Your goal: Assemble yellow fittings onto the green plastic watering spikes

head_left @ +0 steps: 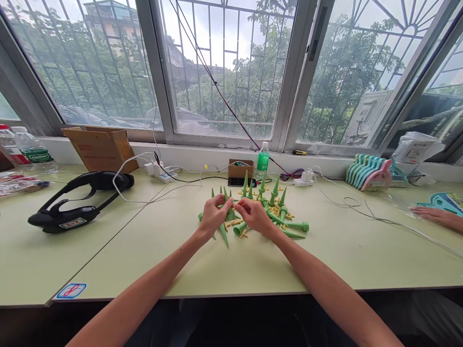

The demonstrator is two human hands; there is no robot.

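Note:
My left hand (214, 212) and my right hand (254, 216) meet over a heap of parts, fingertips pinched close together. Whatever small piece sits between them is mostly hidden by the fingers. Green plastic spikes surround both hands. One green spike (224, 235) points toward me below my left hand. A hollow green spike (240, 228) lies open end forward beside my right hand, and another green spike (298, 226) lies to the right. Several stand upright behind, such as a tall green spike (275, 189). Small yellow connectors (278, 210) are scattered among them.
Behind the heap are a phone (237, 182), a small cardboard box (240, 168) and a bottle (263, 159). A black headset (77, 202) lies left. Cables (347, 205) cross the table. Hangers (369, 172) stand right, near another person's hand (439, 217).

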